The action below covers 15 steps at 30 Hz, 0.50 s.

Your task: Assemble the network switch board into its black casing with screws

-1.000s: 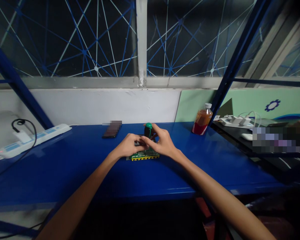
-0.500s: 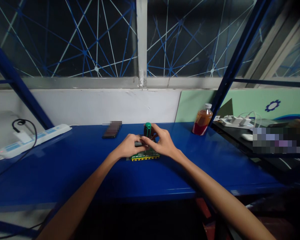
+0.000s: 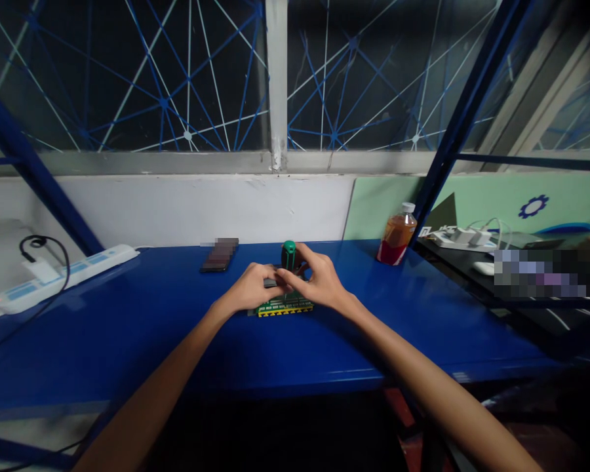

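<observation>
A green circuit board (image 3: 295, 304) with a yellow strip along its near edge lies at the middle of the blue table (image 3: 187, 367). Above it stands a screwdriver (image 3: 288, 254), upright, with a green and black handle. My right hand (image 3: 319, 278) is at the handle, thumb and fingers closed around it. My left hand (image 3: 250, 287) is closed on a dark grey part (image 3: 270, 283) over the board's left side; its fingertips are partly hidden. The screwdriver's tip is too small to make out.
A dark phone (image 3: 220, 255) lies behind my left hand. On the far left is a white power strip (image 3: 93, 265) with a black cable. A drink bottle (image 3: 397, 237) stands at the back right, beside a black surface with another power strip (image 3: 465, 239).
The view has shifted very slightly. Both hands, the screwdriver and the board keep almost the same places relative to each other.
</observation>
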Each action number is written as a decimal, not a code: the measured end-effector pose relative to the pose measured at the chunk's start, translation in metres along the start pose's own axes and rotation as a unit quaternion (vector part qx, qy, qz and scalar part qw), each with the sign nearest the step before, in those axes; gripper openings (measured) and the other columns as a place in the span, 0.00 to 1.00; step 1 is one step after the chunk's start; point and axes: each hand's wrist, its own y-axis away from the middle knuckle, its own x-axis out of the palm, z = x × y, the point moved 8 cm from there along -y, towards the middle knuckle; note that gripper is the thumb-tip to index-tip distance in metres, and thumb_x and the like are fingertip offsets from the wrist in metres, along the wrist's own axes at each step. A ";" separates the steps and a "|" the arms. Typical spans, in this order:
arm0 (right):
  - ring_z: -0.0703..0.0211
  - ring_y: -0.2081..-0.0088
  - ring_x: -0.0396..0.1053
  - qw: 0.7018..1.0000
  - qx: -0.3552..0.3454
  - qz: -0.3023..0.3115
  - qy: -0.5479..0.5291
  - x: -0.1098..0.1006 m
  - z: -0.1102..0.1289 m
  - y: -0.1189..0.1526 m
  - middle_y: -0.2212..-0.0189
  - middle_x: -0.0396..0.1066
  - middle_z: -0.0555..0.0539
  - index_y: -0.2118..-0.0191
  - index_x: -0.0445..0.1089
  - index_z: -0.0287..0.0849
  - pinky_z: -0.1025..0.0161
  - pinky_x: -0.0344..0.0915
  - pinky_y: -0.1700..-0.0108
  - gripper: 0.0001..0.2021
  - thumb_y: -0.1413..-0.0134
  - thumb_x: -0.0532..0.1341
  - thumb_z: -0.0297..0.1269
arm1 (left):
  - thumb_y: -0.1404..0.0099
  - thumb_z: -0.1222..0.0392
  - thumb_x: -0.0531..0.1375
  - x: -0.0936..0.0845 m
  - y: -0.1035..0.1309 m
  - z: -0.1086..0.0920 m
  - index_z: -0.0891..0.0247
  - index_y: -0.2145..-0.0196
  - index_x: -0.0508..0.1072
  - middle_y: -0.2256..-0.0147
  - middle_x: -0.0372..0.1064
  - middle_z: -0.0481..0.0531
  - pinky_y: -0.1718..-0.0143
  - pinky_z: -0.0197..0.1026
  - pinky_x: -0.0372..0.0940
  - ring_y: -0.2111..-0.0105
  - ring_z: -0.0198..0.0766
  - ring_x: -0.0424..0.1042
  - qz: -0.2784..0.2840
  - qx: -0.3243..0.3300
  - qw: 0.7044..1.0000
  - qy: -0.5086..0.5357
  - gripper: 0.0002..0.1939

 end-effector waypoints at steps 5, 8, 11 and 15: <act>0.60 0.71 0.68 1.000 -0.008 -0.004 -0.012 0.000 -0.001 0.000 0.70 0.71 0.49 0.47 0.62 0.41 0.60 0.66 0.66 0.22 0.44 0.57 0.47 | 0.41 0.63 0.60 0.000 0.000 0.000 0.62 0.66 0.80 0.67 0.76 0.54 0.57 0.42 0.64 0.63 0.41 0.73 -0.001 0.002 1.000 -0.002 0.09; 0.61 0.71 0.69 1.000 -0.008 -0.006 -0.024 0.000 -0.003 0.001 0.69 0.71 0.50 0.46 0.60 0.42 0.60 0.67 0.66 0.23 0.44 0.57 0.47 | 0.40 0.61 0.60 -0.001 -0.001 0.001 0.62 0.67 0.80 0.66 0.76 0.54 0.57 0.42 0.64 0.62 0.41 0.73 -0.007 0.001 1.000 0.002 0.08; 0.61 0.71 0.69 1.000 -0.008 -0.002 -0.029 0.000 -0.002 0.001 0.69 0.71 0.50 0.45 0.60 0.42 0.60 0.67 0.66 0.23 0.44 0.57 0.47 | 0.40 0.59 0.60 0.000 -0.001 0.002 0.63 0.68 0.80 0.65 0.76 0.55 0.57 0.42 0.64 0.62 0.41 0.73 -0.006 -0.004 1.000 0.002 0.09; 0.60 0.71 0.69 1.000 -0.006 0.000 -0.025 -0.001 -0.002 0.001 0.70 0.71 0.50 0.45 0.60 0.42 0.60 0.67 0.66 0.23 0.44 0.57 0.47 | 0.40 0.59 0.60 0.000 -0.001 0.001 0.64 0.69 0.79 0.65 0.76 0.55 0.58 0.41 0.64 0.62 0.41 0.73 -0.001 -0.002 1.000 0.001 0.08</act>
